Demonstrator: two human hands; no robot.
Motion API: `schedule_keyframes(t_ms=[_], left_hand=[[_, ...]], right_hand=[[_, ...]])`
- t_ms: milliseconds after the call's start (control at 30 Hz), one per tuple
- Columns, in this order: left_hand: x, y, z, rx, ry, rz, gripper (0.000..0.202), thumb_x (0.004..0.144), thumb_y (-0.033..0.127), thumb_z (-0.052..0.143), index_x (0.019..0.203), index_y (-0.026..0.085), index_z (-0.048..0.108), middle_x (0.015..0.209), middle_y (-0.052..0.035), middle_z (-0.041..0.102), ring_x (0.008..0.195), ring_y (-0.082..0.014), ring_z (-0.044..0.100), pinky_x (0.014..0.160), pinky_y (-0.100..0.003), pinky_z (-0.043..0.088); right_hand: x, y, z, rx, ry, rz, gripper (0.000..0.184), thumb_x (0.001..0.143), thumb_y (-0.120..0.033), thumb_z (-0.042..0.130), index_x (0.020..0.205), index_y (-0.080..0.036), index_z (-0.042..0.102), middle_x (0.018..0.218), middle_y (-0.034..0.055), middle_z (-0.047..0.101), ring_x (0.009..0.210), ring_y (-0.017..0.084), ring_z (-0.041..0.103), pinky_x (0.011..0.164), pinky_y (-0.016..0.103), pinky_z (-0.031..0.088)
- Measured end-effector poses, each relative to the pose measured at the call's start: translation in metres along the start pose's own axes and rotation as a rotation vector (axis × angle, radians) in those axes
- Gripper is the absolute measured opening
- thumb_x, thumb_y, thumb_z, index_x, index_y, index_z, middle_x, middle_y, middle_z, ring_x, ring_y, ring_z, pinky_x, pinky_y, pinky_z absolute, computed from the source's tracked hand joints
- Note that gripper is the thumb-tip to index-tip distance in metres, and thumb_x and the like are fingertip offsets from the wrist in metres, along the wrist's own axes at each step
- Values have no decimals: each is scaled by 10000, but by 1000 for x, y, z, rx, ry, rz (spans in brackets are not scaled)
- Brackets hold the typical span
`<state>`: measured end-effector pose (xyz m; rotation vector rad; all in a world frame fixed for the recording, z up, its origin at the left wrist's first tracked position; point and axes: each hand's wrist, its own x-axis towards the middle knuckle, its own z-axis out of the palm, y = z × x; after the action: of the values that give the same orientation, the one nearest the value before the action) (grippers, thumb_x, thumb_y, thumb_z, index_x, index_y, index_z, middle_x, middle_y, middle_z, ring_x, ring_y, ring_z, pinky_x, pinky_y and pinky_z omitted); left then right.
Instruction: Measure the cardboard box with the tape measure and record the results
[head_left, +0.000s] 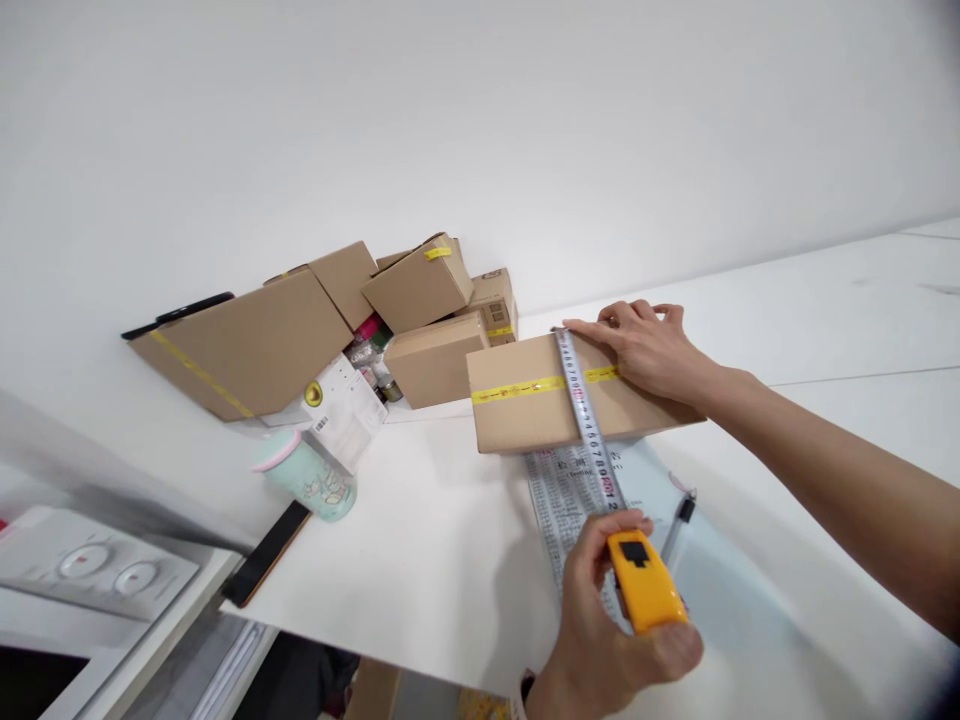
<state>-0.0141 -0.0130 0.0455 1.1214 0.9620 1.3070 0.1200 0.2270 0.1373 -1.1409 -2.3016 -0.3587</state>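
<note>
Left hand [600, 620]: nearest the camera, at the table's front edge, closed around the yellow tape measure case [643, 582], thumb resting by the black lock button.
Tape measure case: hard plastic, smooth, judged light and a little slippery; best held around the sides as now.
Steel blade [589, 425]: drawn out from the case, up over the printed sheet and across the top of the box; thin, springy, likely to kink or snap back if let go; edges probably sharp, so better pinned flat than pinched.
Printed sheet [566, 495]: flat on the white table [420, 560], partly under the box, with a pen [679, 520] lying just beside the case.
Cardboard box [525, 405]: small, sealed with 1 strip of yellow tape, resting near the table's middle; stiff walls, judged light and prone to sliding unless held down.
Right hand [649, 350]: pressed flat on the box top, fingers spread, fingertips pinning the blade's end at the far edge; nothing grasped.
Mint cup [307, 475]: left of the box, well apart, beside a dark phone at the edge.
Box pile [337, 320]: several more cartons stacked against the wall, farthest back.
</note>
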Motion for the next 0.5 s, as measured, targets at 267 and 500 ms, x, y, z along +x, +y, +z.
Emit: schedule_keyframes(t_ms=[267, 500], left_hand=[[-5, 41, -75, 200, 527, 525, 732, 646, 522, 805, 1271, 200, 600, 1323, -140, 589, 1263, -345, 521, 986, -384, 475], [21, 27, -120, -105, 503, 294, 596, 706, 470, 778, 1213, 181, 657, 1151, -117, 678, 1027, -248, 652, 882, -330, 510]], right_hand=[[-42, -5, -7, 413, 131, 463, 724, 925, -561, 439, 1535, -184, 334, 1374, 213, 516, 1238, 416, 484, 930, 571, 465], [-95, -10, -6, 1002, -86, 635, 568, 860, -668, 547, 1286, -293, 571, 1187, 95, 693, 994, 332, 686, 755, 435, 599]])
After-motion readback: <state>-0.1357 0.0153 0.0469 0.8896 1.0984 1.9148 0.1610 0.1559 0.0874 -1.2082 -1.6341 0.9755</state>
